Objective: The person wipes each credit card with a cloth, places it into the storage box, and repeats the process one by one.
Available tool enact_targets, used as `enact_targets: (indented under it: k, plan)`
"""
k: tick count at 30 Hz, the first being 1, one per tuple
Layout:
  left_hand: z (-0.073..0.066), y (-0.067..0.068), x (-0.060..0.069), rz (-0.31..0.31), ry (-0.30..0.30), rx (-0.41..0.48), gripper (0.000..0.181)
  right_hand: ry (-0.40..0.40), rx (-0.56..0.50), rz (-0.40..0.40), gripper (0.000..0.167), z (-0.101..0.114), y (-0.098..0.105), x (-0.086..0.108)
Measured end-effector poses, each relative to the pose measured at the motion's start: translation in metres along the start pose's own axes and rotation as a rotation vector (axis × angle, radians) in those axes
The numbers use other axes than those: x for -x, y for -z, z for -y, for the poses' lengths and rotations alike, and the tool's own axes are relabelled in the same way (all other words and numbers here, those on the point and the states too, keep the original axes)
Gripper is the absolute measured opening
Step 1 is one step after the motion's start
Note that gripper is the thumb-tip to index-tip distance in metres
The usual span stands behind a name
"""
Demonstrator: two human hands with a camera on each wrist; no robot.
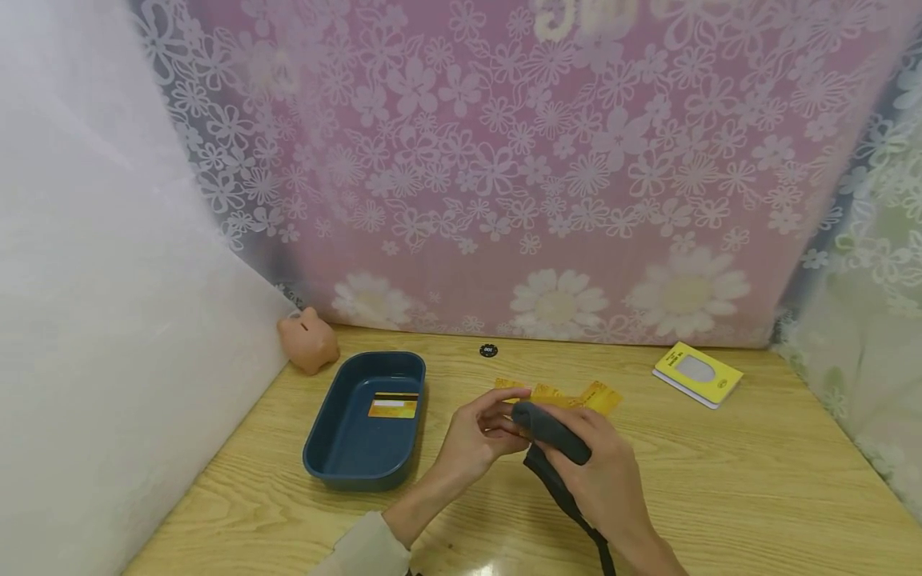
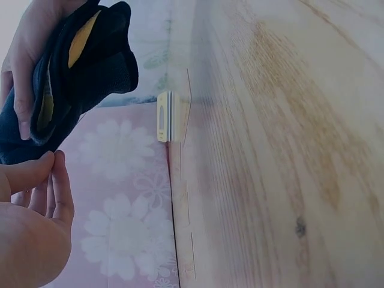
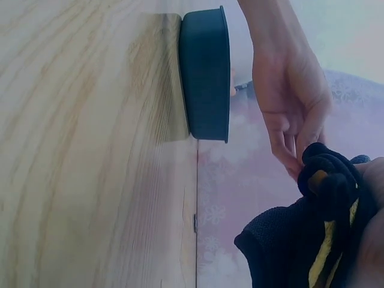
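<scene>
My right hand [image 1: 601,472] grips a dark folded cloth pouch [image 1: 558,436]. A dark strap [image 1: 562,488] hangs from it toward the table's front. Yellow strips [image 3: 327,252] show inside its folds in the right wrist view; I cannot tell whether they are lining or contents. At the pouch's left end is my left hand [image 1: 468,440], its fingers loosely bent and the tips close against the cloth. In the left wrist view the thumb and fingertips [image 2: 59,159] come together just below the pouch. Behind both hands lie several gold cards [image 1: 601,398], partly hidden.
Left of the hands stands a blue tray [image 1: 360,480] with a gold striped card [image 1: 392,406] in it. Beyond it sits an orange piggy bank [image 1: 310,342]. A black chip [image 1: 488,350] lies at the back, and a yellow packet [image 1: 699,374] at the back right.
</scene>
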State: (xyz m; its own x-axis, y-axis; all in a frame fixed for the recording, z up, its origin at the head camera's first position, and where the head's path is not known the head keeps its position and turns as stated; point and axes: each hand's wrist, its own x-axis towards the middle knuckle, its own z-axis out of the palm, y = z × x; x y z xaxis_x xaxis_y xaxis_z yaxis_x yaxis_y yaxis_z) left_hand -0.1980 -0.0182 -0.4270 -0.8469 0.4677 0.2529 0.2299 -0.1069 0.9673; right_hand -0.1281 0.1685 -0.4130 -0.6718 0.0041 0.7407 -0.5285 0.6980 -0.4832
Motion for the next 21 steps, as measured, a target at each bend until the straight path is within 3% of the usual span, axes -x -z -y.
enact_targets:
  k: [5,13,21]
  plan:
    - [-0.001,0.001,0.001,-0.022,0.011,-0.037,0.059,-0.039,0.004,-0.007,0.062,-0.006,0.005,-0.002]
    - [-0.001,0.003,0.001,-0.01,0.001,-0.01,0.06,-0.109,-0.012,-0.044,0.059,-0.017,0.016,-0.005]
    - [-0.003,0.006,0.003,-0.026,0.029,0.007,0.056,-0.192,0.01,-0.08,0.057,-0.034,0.024,-0.006]
